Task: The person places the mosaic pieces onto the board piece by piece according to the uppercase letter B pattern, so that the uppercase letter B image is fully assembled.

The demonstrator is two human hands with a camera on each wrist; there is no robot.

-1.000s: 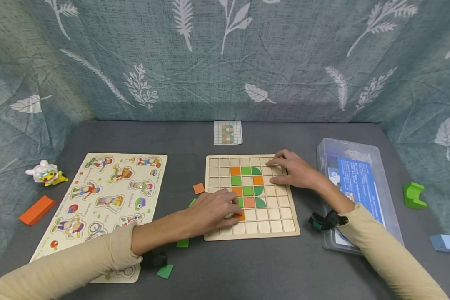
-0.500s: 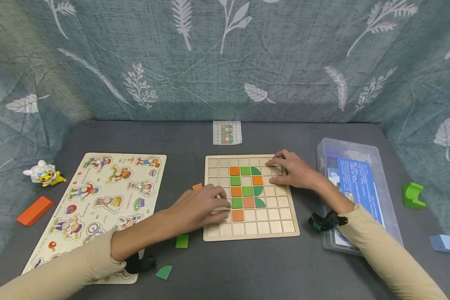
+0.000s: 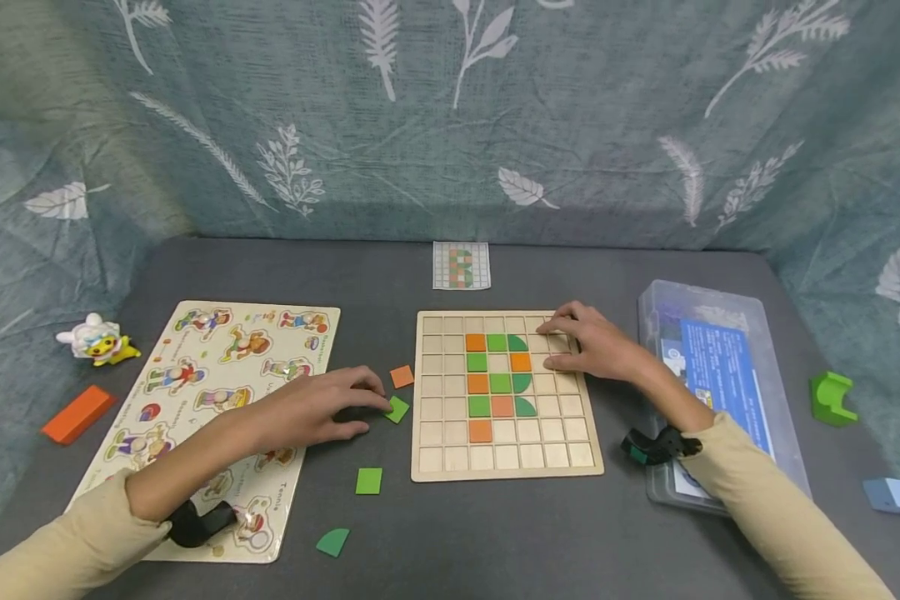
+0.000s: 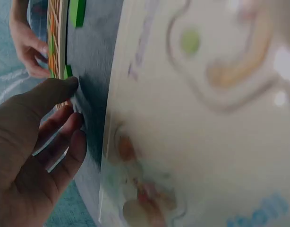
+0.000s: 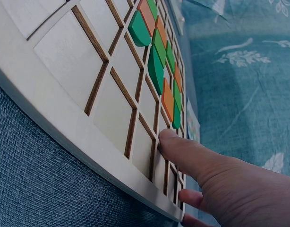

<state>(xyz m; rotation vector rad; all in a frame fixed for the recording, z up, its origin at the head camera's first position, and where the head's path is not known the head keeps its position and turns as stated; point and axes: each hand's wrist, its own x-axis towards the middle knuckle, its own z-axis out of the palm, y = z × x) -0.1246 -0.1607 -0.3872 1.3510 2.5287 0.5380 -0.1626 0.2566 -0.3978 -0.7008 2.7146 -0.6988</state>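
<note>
Head view: the left hand (image 3: 311, 411) has left the square wooden grid board (image 3: 506, 467), where a second ago it pressed an orange square tile (image 3: 480, 431) into the lower rows; that tile now sits alone in its cell. The hand lies on the grey table (image 3: 495, 542) between the board and the long wooden character puzzle board (image 3: 195, 333), its fingertips touching a small green square tile (image 3: 397, 408) just left of the grid board's edge. Its fingers are gently curved; whether they pinch the tile cannot be told. The left wrist view shows the thumb stretched toward the tile's green edge (image 4: 67, 71), fingers loosely bent.

The right hand (image 3: 596, 344) has not shifted: it rests flat, fingers relaxed, on the grid board's upper right cells, one finger (image 5: 183, 151) lying on the frame.

Grid board contents: orange and green squares and dark green rounded pieces, forming a block in the middle columns.

Loose on the table: an orange square tile (image 3: 401, 377), a second green square (image 3: 369, 481), a green quarter-round piece (image 3: 333, 542).

Clear plastic lidded box (image 3: 652, 308), right of the board: holds a blue printed sheet (image 3: 720, 375); other contents unclear.
</note>
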